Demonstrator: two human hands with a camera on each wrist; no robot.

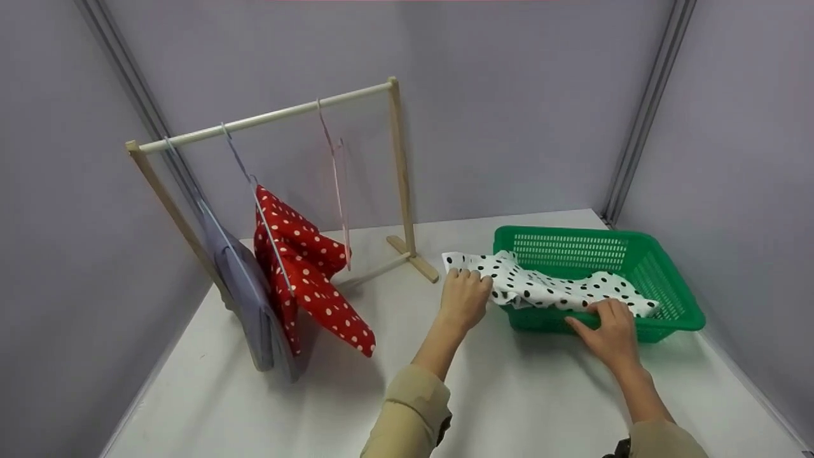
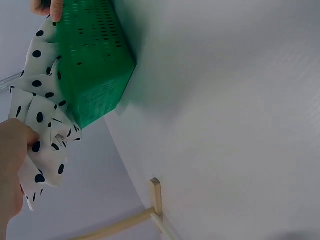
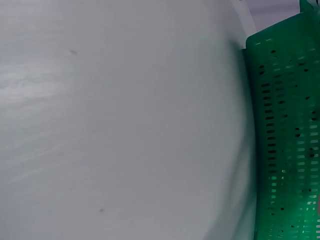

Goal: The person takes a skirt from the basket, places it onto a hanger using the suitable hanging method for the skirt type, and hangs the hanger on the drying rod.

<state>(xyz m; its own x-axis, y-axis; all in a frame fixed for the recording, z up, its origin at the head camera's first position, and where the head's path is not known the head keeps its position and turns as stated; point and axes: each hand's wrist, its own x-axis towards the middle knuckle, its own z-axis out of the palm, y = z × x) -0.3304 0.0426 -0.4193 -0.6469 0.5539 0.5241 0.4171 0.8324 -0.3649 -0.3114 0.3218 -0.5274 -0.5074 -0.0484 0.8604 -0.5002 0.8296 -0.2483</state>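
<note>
The white cloth point(image 1: 547, 289) lies partly in the basket point(image 1: 675, 277) at right; its left end sticks out past the rim because the left hand point(image 1: 465, 299) grips it there. The right hand point(image 1: 612, 334) is curled over the near rim, thumb outside, probably to steady the basket; whether it also pinches cloth I cannot tell. At left, the pink hanger point(image 1: 338, 197) hangs bare from the rack point(image 1: 273, 117) by its hook

We can read no text, label, brand, number or sign on anything in the head view or in either of the wrist views.
</note>
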